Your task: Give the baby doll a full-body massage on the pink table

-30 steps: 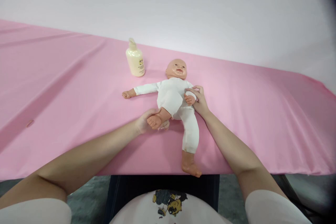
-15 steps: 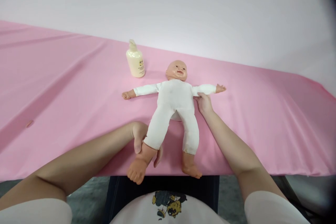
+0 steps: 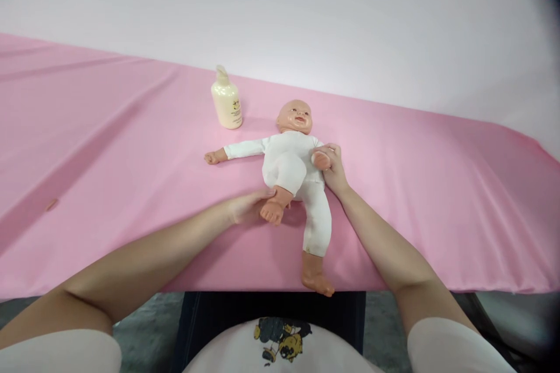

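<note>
A baby doll (image 3: 286,148) with a white cloth body lies on its back, head away from me. My left hand (image 3: 254,205) is closed round the ankle of the doll's leg on the left, and that leg is bent up with its knee over the belly. With my right hand (image 3: 335,170) I grip the doll's arm on the right, which is folded in so its end points toward me beside the chest. My fingers partly hide that arm. The other arm lies stretched out to the left, and the other leg is straight, its foot at the table edge.
A cream pump bottle (image 3: 227,105) stands upright behind the doll's outstretched arm. Pink cloth (image 3: 415,198) with folds covers the table, and a small brownish piece (image 3: 52,204) lies on it at the left. A white wall (image 3: 280,17) rises behind.
My left hand has pushed the doll's leg up and inward, bending it from straight. My right hand has folded the doll's outstretched arm in toward the chest.
</note>
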Tool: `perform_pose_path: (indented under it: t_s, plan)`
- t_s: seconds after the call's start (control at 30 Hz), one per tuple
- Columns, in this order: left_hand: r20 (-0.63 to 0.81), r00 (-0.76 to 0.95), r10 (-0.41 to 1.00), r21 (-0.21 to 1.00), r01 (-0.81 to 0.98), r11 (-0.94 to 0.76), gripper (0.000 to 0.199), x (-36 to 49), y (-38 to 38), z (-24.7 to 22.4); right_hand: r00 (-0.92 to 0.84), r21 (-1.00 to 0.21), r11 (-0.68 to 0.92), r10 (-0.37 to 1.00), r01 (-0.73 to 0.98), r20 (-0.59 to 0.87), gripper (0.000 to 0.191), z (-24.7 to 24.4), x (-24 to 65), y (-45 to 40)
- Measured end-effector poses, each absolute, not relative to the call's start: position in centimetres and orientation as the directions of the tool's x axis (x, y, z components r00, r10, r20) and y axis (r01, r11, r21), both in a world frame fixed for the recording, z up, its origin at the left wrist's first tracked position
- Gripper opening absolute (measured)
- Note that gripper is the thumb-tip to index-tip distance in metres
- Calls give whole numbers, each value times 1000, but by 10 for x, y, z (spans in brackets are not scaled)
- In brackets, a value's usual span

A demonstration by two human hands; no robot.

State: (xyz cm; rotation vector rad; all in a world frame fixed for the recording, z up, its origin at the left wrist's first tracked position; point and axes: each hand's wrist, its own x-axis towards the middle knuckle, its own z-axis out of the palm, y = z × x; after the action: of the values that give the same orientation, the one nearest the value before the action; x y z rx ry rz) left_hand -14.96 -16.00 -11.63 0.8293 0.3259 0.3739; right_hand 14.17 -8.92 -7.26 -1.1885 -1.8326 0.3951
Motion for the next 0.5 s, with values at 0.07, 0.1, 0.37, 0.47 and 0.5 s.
perform_pose_path:
  t_s: [0.07,0.1,0.37,0.47,0.5]
  plan:
    - [-145,887,438,753,-188,630,54,-147,-159,-116,-216,-559,543,810,627,546,32,-71,142,-91]
    - [-148,890,432,748,-185,638,55,-147,-159,-116,-234,-536,555,801,637,551,33,-71,142,-91]
    - [3,927,375,734,-257,629,53,-146,-161,-115,-94,-669,476,847,571,523,28,-75,145,-85]
    - [37,964,263,778,-193,598,57,-152,-162,-110,45,-836,378,902,398,429,34,-78,146,-80]
    - [61,980,192,807,-161,568,59,-153,-161,-107,91,-892,322,926,317,366,35,-79,147,-78]
